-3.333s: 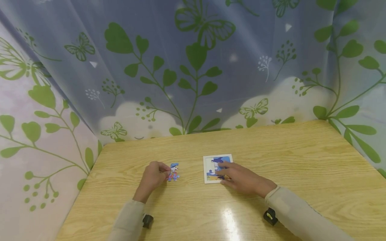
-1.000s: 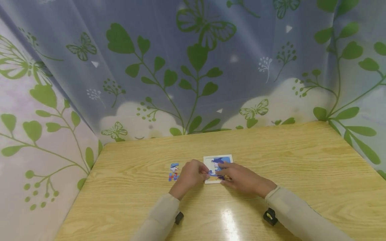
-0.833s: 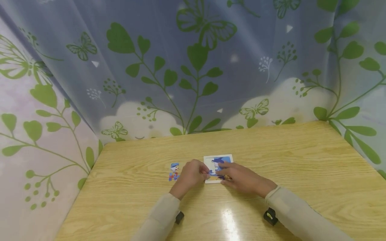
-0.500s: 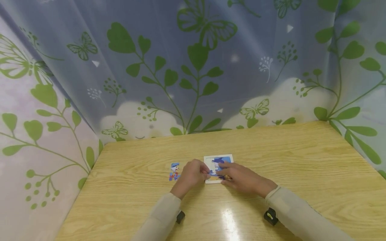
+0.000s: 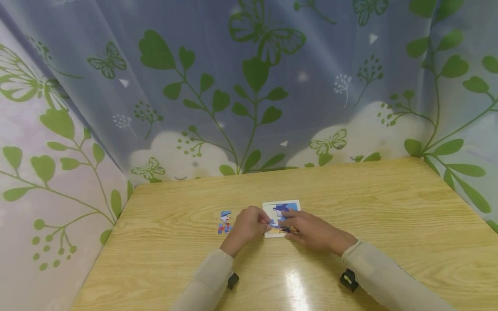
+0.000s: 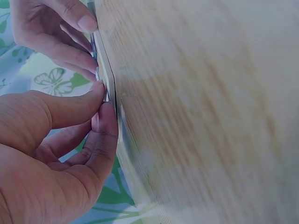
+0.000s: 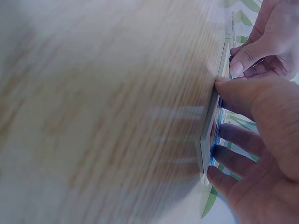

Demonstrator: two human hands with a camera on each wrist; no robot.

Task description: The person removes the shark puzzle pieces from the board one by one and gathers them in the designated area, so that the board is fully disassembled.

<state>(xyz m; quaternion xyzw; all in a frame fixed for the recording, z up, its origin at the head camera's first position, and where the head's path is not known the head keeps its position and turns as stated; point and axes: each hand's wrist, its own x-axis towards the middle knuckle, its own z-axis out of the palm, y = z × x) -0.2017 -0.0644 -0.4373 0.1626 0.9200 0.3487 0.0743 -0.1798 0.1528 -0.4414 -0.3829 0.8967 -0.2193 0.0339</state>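
A square jigsaw puzzle in a white frame (image 5: 282, 201) lies flat on the table, partly filled with a blue sea picture. At its left side, my left hand (image 5: 245, 229) pinches a small puzzle piece between thumb and fingertip; the fingers hide most of the piece. The left wrist view shows the pinching thumb (image 6: 84, 105) right at the frame's edge. My right hand (image 5: 315, 231) rests on the puzzle's right part, fingers extended over the picture. In the right wrist view, the right thumb (image 7: 224, 84) touches the frame's near edge.
Several loose puzzle pieces (image 5: 225, 216), blue, white and red, lie left of the frame, partly behind the left hand. The wooden table (image 5: 350, 194) meets a curtain (image 5: 194, 108) printed with leaves and butterflies at the back. Black wrist cameras (image 5: 349, 280) hang under both sleeves.
Since the oldest frame, my left hand has moved right from the loose pieces to the frame's left side. Over the last second both hands have stayed nearly still.
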